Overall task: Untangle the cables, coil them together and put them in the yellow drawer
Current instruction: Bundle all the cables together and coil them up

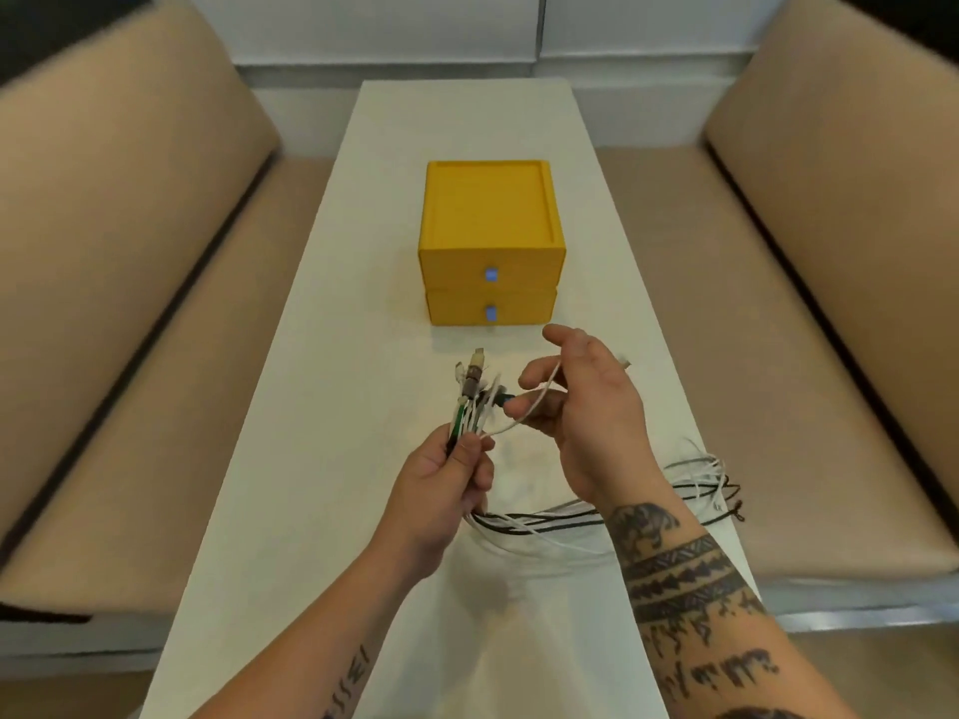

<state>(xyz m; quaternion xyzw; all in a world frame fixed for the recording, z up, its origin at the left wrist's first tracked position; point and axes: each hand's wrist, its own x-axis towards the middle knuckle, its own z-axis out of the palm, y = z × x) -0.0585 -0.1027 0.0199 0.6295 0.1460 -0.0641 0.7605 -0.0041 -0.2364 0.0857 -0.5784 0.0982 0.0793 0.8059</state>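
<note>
Mid-frame, my left hand (446, 490) clasps the cable ends (469, 378) bunched together; my right hand (586, 417) pinches a white cable (506, 427) to add.

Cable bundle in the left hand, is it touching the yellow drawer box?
Apart. The head view shows bare table between the cable bundle and the yellow drawer box.

The cables (539, 526) pass out of sight behind the right forearm (685, 578) near the table's (290, 485) right edge, and inside the gripping left hand (441, 490). Their plugs (475, 373) are too blurred to tell the types. The right hand (586, 407) hides part of the white cable (539, 402) it pinches. The bottom edge cuts off the table's near end.
</note>
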